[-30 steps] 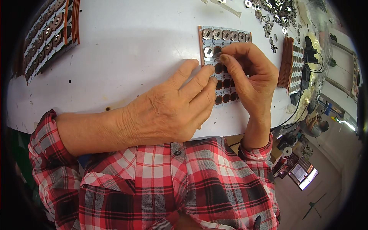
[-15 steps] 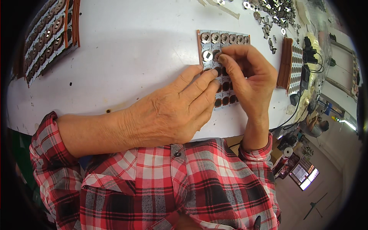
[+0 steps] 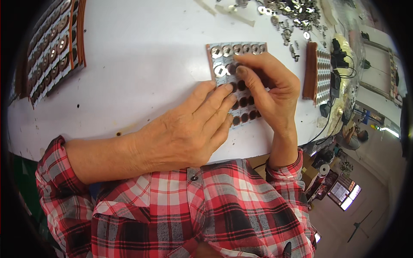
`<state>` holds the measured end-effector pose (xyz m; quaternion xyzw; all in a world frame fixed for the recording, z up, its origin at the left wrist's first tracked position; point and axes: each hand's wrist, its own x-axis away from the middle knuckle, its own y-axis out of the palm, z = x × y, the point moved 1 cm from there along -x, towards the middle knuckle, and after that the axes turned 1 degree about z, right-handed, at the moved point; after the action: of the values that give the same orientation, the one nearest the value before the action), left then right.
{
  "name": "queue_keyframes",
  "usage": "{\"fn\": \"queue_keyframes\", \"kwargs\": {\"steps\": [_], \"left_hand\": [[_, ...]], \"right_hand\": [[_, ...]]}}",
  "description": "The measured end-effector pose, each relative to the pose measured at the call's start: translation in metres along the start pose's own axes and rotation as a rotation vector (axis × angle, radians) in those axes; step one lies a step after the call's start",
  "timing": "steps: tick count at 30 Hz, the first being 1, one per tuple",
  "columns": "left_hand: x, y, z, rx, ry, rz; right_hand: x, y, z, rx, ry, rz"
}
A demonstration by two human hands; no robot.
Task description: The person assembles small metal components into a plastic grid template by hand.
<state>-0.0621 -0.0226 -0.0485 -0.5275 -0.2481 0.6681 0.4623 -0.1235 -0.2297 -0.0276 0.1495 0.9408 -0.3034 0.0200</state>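
Note:
A panel of small circuit boards (image 3: pixel 218 80) lies on the white table in front of me. Its far row carries round silver metal clips (image 3: pixel 227 50), and one more clip (image 3: pixel 220 71) sits at the left of the second row. Nearer rows show bare dark round spots (image 3: pixel 243 102). My left hand (image 3: pixel 185 124) lies with fingers stretched over the panel's left side, the fingertips touching it. Above the second row, my right hand (image 3: pixel 269 86) pinches thumb and forefinger together close to the board. Whatever lies between those fingertips is hidden.
Loose metal clips (image 3: pixel 297 13) are heaped at the far right. A stack of panels (image 3: pixel 316 73) stands to the right, beside black plugs and cables (image 3: pixel 340 60). More filled panels (image 3: pixel 51 47) are stacked at the far left. Tape strips (image 3: pixel 234 15) lie at the back.
The whole view has shifted, so the panel and both hands appear farther left and slightly lower. My right fingertips have slid a little rightward along the second row. The left hand stays on the panel.

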Motion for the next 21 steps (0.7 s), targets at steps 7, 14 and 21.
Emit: {"fn": "queue_keyframes", "kwargs": {"steps": [7, 14, 21], "left_hand": [[0.003, -0.01, 0.001, -0.064, 0.071, -0.082], [0.001, -0.006, -0.003, -0.017, 0.062, -0.05], [0.001, -0.007, -0.002, -0.011, 0.046, -0.04]], "right_hand": [[-0.053, -0.045, 0.04, 0.465, -0.079, 0.321], [-0.046, -0.039, 0.044, 0.357, -0.07, 0.19], [-0.022, -0.034, 0.039, 0.147, 0.095, 0.247]]}}
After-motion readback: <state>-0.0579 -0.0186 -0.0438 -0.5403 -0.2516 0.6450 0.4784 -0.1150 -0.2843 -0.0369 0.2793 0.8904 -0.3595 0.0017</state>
